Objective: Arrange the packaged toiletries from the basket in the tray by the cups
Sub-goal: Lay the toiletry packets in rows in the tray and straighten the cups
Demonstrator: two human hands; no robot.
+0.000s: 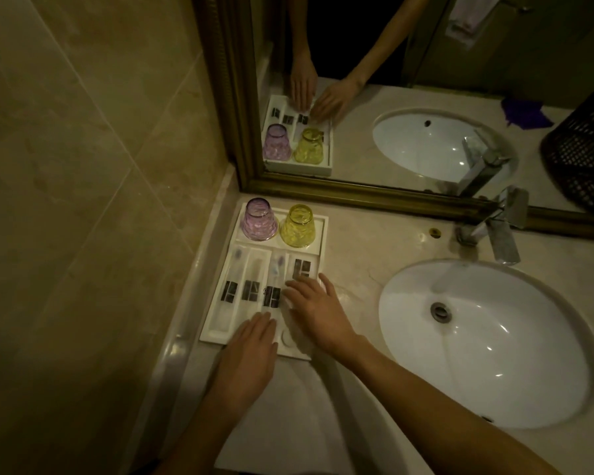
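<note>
White tray sits on the marble counter, in the corner where the tiled wall meets the mirror frame. In its front slots lie four packaged toiletries, clear sleeves each with a dark label: three long ones side by side, at least two showing toothbrush heads at their 12 o'clock ends, and one shorter pack in the slot at 3 o'clock of them. Label print is too blurred to read.

Two cups stand upside down in the tray's rear section, at 12 o'clock of the packs: one purple cup, one yellow cup, just beside each other.

Left hand lies flat, fingers extended, over the tray's near edge at 6 o'clock, fingertips by the bottom of the third sleeve; nothing gripped. Right hand is spread palm down over the tray's right-hand slot, fingertips touching the short pack and the third sleeve's label; fingers loose, not closed around anything. It covers the lower part of that slot. A round recess in the tray shows between the two hands.

At 3 o'clock of the tray: one white oval sink, one chrome tap behind it. Dark woven basket appears only as a reflection in the mirror, at the far right.
</note>
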